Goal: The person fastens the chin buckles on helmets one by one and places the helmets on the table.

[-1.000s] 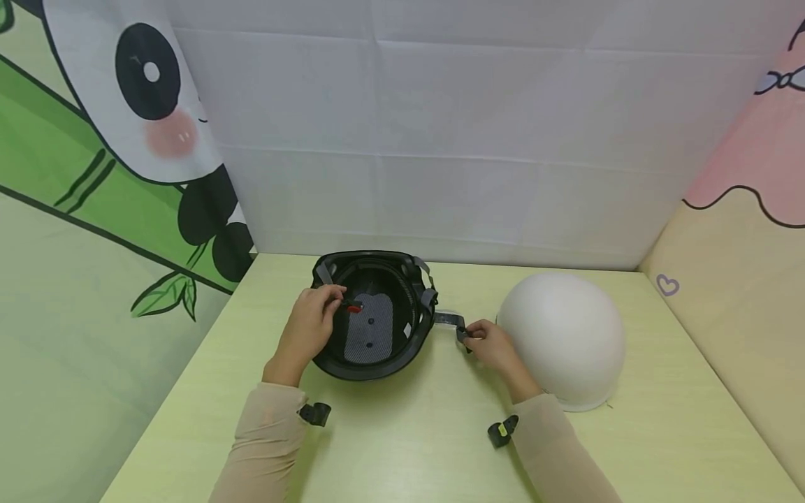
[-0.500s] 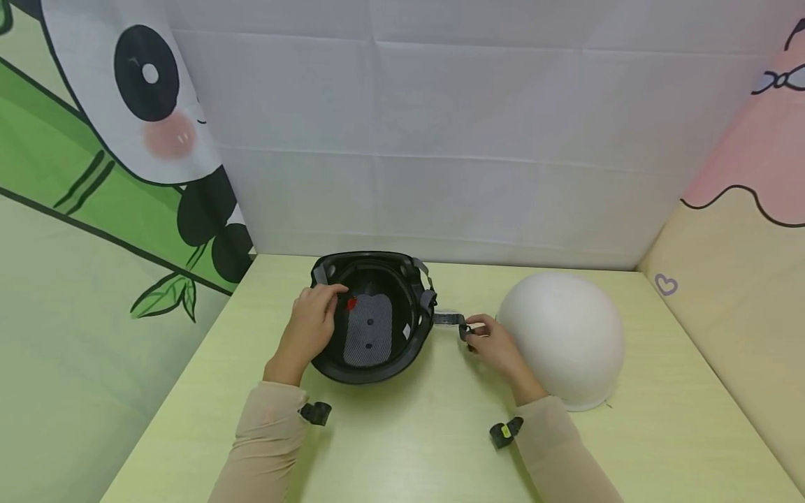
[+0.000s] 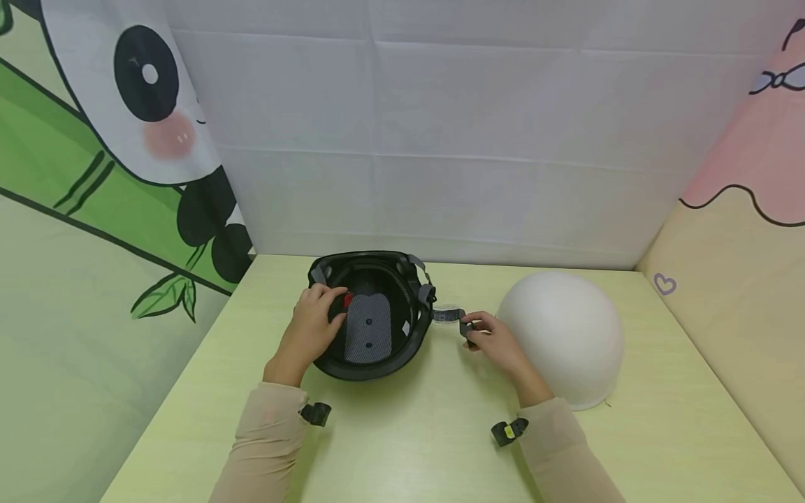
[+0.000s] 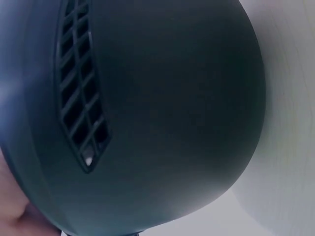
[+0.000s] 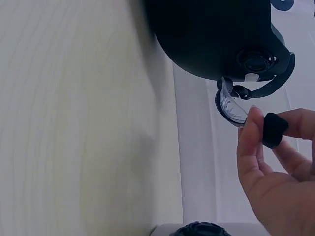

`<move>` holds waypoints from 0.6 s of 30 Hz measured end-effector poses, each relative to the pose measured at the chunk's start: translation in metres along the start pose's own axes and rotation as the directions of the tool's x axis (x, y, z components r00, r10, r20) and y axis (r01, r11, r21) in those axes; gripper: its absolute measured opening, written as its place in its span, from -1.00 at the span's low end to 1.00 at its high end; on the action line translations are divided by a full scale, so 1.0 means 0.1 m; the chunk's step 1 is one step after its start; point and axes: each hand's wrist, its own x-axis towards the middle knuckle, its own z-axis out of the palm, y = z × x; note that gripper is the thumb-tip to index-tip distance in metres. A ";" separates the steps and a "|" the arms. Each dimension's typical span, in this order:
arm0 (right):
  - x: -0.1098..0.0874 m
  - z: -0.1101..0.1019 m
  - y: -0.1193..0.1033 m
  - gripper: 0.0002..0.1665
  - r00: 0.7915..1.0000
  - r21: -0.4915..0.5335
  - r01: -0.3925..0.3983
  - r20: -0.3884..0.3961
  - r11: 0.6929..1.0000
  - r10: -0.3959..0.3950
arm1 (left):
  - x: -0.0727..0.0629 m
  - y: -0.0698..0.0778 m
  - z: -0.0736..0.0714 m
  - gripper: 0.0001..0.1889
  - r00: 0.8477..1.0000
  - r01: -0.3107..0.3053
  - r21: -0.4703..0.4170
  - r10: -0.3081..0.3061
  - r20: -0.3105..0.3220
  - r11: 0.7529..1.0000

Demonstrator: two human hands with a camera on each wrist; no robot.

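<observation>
Shifted slightly leftward since half a second ago, the round black hard-shell helmet (image 3: 361,372) lies upturned on the pale yellow-green wood-grain table (image 3: 402,447); the left hand (image 3: 307,334) rests at its left rim, thumb and forefinger a little parted beside a small red plastic piece (image 3: 348,300); whether they grip it, I cannot tell. The right hand (image 3: 503,349) pinches a small black clip (image 5: 273,130) between its fingertips, near a dark grey webbing strap (image 3: 448,316) extending from the helmet's right side; just beside that hand sits a smooth white dome (image 3: 562,339).
</observation>
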 end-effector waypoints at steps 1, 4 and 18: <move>-0.01 0.00 -0.01 -0.65 1.000 0.010 0.000 0.000 1.000 0.000 | 0.00 0.00 0.00 -0.55 1.000 0.000 0.002 0.000 -0.005 1.000; -0.03 -0.01 -0.03 -0.57 1.000 0.032 0.003 0.013 0.999 -0.003 | 0.00 -0.03 0.01 -0.58 0.999 -0.009 0.012 0.009 -0.031 1.000; -0.09 -0.05 -0.09 -0.39 0.998 0.197 0.047 0.042 0.979 -0.056 | 0.00 -0.05 0.07 -0.66 0.994 -0.029 -0.003 0.028 -0.104 1.000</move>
